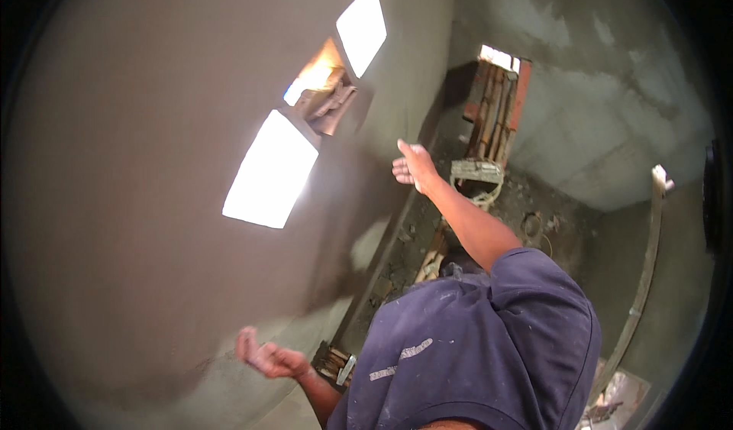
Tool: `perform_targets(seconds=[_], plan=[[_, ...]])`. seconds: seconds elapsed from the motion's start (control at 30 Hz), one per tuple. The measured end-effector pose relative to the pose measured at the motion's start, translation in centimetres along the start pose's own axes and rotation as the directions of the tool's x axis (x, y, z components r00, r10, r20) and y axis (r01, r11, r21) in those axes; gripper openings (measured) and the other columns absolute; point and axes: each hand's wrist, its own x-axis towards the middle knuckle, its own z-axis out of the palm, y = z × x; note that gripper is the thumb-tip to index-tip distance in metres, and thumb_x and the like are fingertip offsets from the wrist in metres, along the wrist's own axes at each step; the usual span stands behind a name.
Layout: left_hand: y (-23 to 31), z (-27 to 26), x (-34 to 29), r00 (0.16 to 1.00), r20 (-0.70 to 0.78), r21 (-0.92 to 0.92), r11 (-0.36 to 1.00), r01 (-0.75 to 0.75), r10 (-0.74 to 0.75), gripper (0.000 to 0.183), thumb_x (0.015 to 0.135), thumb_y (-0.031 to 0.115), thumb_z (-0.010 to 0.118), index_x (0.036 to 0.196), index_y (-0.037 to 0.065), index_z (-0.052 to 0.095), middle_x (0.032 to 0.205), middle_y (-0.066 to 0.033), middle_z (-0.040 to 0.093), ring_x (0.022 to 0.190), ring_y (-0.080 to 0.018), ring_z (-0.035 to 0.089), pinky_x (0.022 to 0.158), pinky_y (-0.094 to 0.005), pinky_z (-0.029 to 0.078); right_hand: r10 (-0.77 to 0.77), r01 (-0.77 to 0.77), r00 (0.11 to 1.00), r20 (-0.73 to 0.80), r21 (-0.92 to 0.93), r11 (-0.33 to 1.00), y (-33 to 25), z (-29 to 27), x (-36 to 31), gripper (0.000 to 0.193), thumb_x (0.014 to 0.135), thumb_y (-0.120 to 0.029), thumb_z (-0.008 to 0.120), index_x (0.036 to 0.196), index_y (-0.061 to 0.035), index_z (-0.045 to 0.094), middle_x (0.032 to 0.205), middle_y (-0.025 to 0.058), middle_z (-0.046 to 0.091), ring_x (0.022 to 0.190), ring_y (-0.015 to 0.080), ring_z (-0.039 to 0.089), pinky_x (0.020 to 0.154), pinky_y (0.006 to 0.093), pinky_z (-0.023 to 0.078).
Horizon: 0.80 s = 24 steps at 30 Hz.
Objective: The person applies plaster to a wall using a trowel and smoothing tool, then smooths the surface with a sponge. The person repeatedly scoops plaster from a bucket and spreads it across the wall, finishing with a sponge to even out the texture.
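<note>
At the lower left, my left hand point(272, 360) hangs in front of the grey-brown plastered wall point(153, 170) with its fingers loosely curled and apart. Nothing shows in it. My right hand point(414, 168) reaches out beyond my dark blue shirt, thumb stretched away from half-bent fingers. I see no object in that hand either. It is nearest to the wall side below the bright openings, and whether it touches the wall cannot be told. Two bright white openings point(272, 172) break the wall, with a recess between them holding brownish pieces point(330, 108).
Long brown poles point(495, 113) lie side by side beyond my right hand, near a pale, worn block-like thing point(477, 172). Rubble point(561, 220) covers part of the floor. A long curved pole point(647, 266) leans at the right. More wooden pieces point(334, 363) lie beside my left wrist.
</note>
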Motion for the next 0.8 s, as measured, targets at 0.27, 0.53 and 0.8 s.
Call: perform_targets(seconds=[0.27,0.53,0.8], plan=[[0.7,9.4,-10.4,0.548,0.695,0.044,0.789,0.613,-0.465,0.01,0.087,0.007,0.066,0.09,-0.002,0.062,0.093,-0.0121,0.066,0.084,-0.0191,0.063,0.075,-0.033,0.05,0.447,-0.515,0.803,-0.395,-0.082,0.853,19.8,-15.8,-1.3,0.046,0.092,-0.037,0.062,0.119,-0.0001,0.055,0.104,0.0175,0.065,0.086,0.0308,0.065,0.077,0.0424,0.055],[-2.2,12.5,-19.0,0.002,0.771,0.49,0.596,0.636,-0.636,0.031,0.088,0.007,0.063,0.115,-0.007,0.058,0.085,-0.0114,0.069,0.079,-0.0164,0.064,0.077,-0.0307,0.049,0.299,-0.489,0.562,-0.771,-0.019,0.872,22.8,-26.9,1.6,0.048,0.087,-0.027,0.067,0.123,0.0016,0.054,0.107,0.0186,0.064,0.092,0.0368,0.064,0.078,0.0496,0.054],[-3.7,13.7,-24.2,-0.386,0.612,0.679,0.209,0.704,-0.691,0.028,0.093,0.011,0.06,0.114,-0.006,0.057,0.09,-0.0092,0.067,0.081,-0.0149,0.062,0.077,-0.0279,0.049,0.17,-0.57,0.514,-0.841,-0.186,0.8,21.5,-38.9,10.1,0.081,0.087,-0.036,0.066,0.147,0.0011,0.027,0.146,0.0238,0.037,0.13,0.0394,0.042,0.105,0.0502,0.04]])
